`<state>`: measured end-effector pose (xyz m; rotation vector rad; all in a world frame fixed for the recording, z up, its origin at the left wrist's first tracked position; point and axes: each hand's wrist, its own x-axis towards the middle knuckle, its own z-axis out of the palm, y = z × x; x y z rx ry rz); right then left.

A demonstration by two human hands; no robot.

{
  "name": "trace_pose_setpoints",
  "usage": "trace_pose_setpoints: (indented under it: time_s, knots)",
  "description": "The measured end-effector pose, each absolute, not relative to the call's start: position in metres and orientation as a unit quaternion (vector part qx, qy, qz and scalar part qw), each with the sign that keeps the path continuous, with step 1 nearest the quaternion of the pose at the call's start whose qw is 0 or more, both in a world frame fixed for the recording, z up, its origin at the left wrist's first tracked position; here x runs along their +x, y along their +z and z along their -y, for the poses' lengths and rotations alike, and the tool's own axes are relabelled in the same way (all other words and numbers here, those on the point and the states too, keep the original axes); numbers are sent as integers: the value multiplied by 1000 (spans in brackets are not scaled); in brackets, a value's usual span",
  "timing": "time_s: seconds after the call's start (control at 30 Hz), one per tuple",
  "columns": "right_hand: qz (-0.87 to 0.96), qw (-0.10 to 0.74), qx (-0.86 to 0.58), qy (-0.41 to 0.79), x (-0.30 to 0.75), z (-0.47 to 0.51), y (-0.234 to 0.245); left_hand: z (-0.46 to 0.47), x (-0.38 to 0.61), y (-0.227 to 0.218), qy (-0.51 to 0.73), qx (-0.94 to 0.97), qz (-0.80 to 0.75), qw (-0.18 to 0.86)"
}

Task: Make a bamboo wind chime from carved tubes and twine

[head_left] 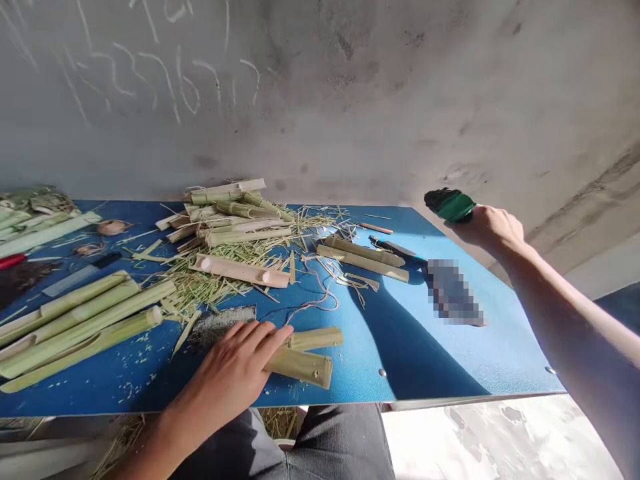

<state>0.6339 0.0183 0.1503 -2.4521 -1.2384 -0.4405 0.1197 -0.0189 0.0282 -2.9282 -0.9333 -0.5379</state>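
Note:
My left hand (235, 367) lies flat, fingers stretched, on the blue table (430, 353) and rests on one end of a short bamboo piece (303, 365). A second short bamboo piece (316, 339) lies just behind it. My right hand (487, 227) is raised off the table's far right corner, closed round a green-handled tool (450, 204); only the handle end shows.
Long split green bamboo stalks (80, 320) lie at the left. A heap of cut bamboo pieces (230, 213) and shavings fills the back middle. A pale peeled piece (240, 270), two more pieces (363, 257), a string (315, 300) and a concrete wall behind.

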Motion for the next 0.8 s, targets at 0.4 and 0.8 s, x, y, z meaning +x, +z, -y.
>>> trace_pose_setpoints:
  time_s: [0.4,0.8]
  knots:
    - [480,24,-874,-72,644,-103,106,18,120,25,-211,-930,298,-48]
    - [557,-18,-829,-44,683,-123,96,19,122,25,-207,-925,316,-46]
